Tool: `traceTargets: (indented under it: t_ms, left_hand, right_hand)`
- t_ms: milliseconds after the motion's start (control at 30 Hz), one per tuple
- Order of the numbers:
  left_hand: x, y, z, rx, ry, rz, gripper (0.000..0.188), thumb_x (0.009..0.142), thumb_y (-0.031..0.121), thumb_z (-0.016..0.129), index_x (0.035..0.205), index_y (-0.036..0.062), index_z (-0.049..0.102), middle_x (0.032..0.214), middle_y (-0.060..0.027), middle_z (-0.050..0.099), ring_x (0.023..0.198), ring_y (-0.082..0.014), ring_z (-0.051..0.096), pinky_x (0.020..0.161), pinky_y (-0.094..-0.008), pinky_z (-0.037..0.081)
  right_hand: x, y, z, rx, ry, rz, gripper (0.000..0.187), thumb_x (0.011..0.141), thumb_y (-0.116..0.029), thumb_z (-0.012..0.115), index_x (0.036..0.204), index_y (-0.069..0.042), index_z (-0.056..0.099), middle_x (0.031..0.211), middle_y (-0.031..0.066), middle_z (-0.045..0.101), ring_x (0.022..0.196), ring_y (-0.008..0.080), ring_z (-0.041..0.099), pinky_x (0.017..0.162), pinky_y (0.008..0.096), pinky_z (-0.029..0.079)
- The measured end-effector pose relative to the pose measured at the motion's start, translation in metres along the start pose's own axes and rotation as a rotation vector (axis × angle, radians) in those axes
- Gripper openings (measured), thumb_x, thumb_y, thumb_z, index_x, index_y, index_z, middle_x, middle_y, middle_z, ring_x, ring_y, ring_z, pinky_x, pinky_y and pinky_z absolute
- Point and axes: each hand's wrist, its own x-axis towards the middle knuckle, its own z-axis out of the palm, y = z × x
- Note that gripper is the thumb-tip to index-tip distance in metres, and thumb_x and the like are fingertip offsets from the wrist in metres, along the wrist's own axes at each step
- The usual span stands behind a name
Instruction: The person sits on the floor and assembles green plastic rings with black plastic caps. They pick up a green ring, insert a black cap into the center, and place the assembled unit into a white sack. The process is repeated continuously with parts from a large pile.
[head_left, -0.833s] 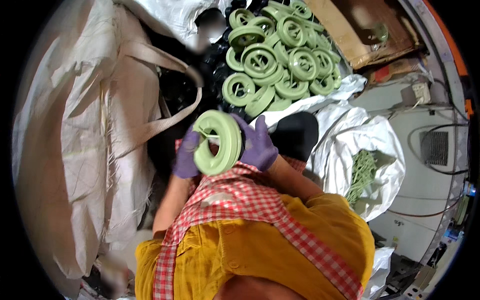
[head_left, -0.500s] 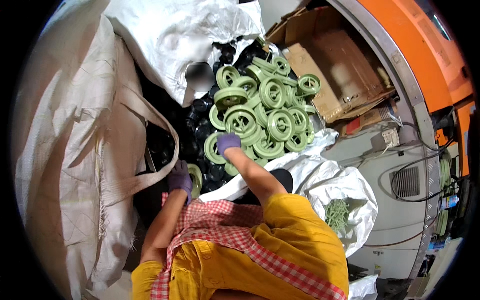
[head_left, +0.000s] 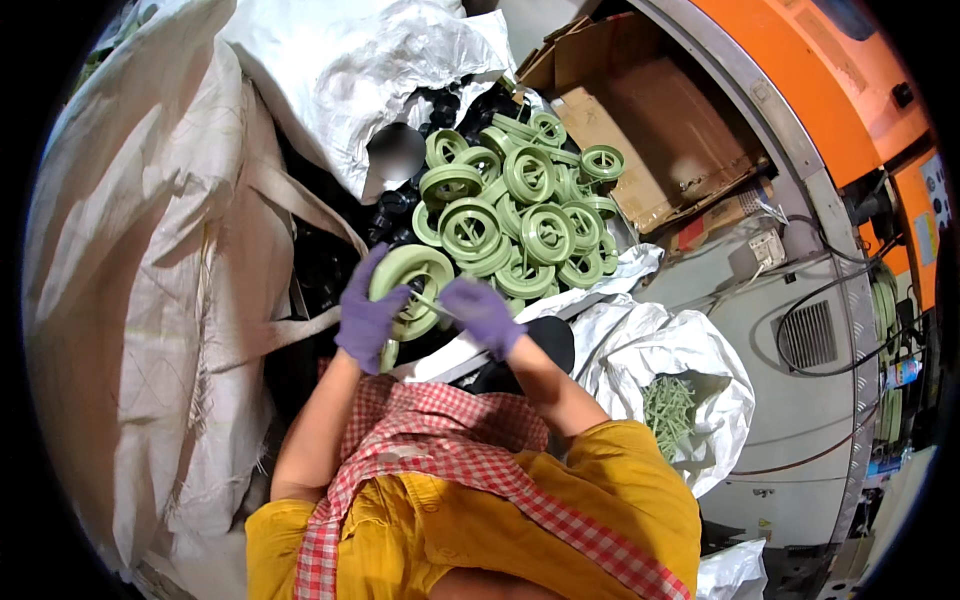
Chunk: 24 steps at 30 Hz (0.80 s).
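My left hand (head_left: 368, 312), in a purple glove, grips the left rim of a light green plastic ring (head_left: 408, 263) held up in front of me. Beside it, my right hand (head_left: 482, 314), also gloved in purple and a little blurred, pinches a thin pale green plastic stick (head_left: 432, 304) that reaches into the ring's middle. Whether the stick is still joined to the ring, I cannot tell. Just beyond my hands lies a heap of similar green rings (head_left: 548, 234), several with spokes across their centres, on top of black round parts (head_left: 395, 210).
A white sack (head_left: 725, 385) at the right holds thin green plastic sticks (head_left: 670, 410). Large woven bags (head_left: 140, 300) fill the left side, one with a strap loop. An open cardboard box (head_left: 690, 130) stands at the far right, near an orange machine (head_left: 800, 70) and hanging cables.
My right hand has drawn back from the heap towards me. My left hand has risen with a green ring, and both hands now meet at it.
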Motion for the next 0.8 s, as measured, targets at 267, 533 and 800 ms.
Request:
traceTargets:
  t_ms: [267, 533, 800]
  left_hand:
    - [-0.089, -0.013, 0.016, 0.498, -0.243, 0.323, 0.030, 0.091, 0.013, 0.048, 0.119, 0.0037, 0.048, 0.107, -0.0082, 0.057, 0.097, -0.0176, 0.058, 0.082, -0.0273, 0.052]
    - [-0.074, -0.007, -0.002, 0.013, -0.244, -0.220, 0.038, 0.081, 0.013, 0.068, 0.114, 0.0015, 0.052, 0.095, -0.0031, 0.062, 0.083, -0.0082, 0.059, 0.073, -0.0222, 0.049]
    - [-0.076, -0.070, -0.016, -0.544, 0.243, -0.424, 0.030, 0.089, 0.022, 0.057, 0.111, 0.0025, 0.055, 0.099, -0.0054, 0.060, 0.089, -0.0132, 0.057, 0.075, -0.0251, 0.047]
  right_hand:
    - [-0.070, 0.013, 0.054, 0.851, -0.007, -0.219, 0.057, 0.085, -0.013, 0.056, 0.134, -0.003, 0.029, 0.123, 0.0107, 0.047, 0.111, 0.0195, 0.048, 0.096, 0.0339, 0.040]
    - [-0.067, 0.033, 0.039, 1.123, -0.406, 0.265, 0.046, 0.087, -0.024, 0.053, 0.125, 0.000, 0.045, 0.108, 0.0116, 0.059, 0.092, 0.0208, 0.061, 0.080, 0.0333, 0.052]
    - [-0.066, 0.026, 0.090, 0.770, 0.183, 0.083, 0.046, 0.083, -0.010, 0.049, 0.129, -0.004, 0.043, 0.106, 0.0077, 0.058, 0.088, 0.0177, 0.059, 0.082, 0.0317, 0.049]
